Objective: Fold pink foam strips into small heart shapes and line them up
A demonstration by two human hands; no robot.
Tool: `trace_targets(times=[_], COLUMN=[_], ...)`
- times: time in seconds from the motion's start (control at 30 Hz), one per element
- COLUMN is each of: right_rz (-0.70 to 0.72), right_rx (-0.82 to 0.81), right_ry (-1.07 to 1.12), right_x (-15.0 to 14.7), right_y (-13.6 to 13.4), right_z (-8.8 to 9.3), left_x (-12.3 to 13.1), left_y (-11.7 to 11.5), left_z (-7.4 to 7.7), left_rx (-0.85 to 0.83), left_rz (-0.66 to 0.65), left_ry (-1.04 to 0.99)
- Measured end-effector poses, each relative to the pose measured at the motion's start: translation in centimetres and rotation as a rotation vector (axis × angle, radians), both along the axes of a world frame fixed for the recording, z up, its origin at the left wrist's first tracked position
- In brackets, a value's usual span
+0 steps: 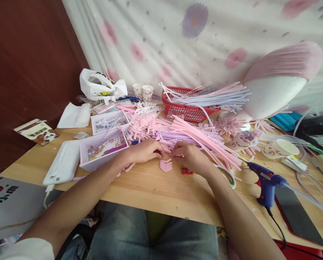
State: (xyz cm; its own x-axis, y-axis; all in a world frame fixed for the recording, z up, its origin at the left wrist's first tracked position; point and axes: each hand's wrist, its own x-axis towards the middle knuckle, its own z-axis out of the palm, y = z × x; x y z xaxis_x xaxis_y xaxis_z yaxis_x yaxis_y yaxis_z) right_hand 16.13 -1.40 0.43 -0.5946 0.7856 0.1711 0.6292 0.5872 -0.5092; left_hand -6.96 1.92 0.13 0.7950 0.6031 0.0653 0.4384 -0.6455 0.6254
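Observation:
My left hand and my right hand rest close together on the table, fingertips pinched. Between them runs a short, bent piece of pink pipe cleaner, whose ends meet the fingertips of both hands. Just below it lies a neat row of pink V-shaped pipe cleaner pieces, nested into one another. Behind the hands spread long pink pipe cleaners, some purple ones and a heap of short pink pieces. A small red packet sits under my right hand.
At left are a white box of beads and a white power bank. A red basket stands behind. To the right lie a roll of tape, a blue glue gun, a phone and a paper cup.

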Motion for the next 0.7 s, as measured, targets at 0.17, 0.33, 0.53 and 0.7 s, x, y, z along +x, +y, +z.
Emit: trace_targets(times=[0.17,0.33,0.53,0.7], right_rz=[0.061,0.032,-0.068,-0.201], right_rx=[0.023,0.037,0.005,0.149], right_ry=[-0.059,-0.109,-0.095,-0.023], right_x=[-0.2,-0.2,-0.4,-0.4], right_y=[-0.2,-0.2,-0.2,0.0], right_z=[-0.2,0.0,0.2,-0.2], left_x=[0.1,0.1,0.4,0.6], left_y=[0.1,-0.5,-1.6,-1.9], left_z=[-0.2,0.5,1.0,0.8], left_rx=[0.059,-0.009,0.058,0.088], left_rz=[-0.028,-0.081,-0.091,-0.126], left_ry=[0.017,0.010,0.107,0.089])
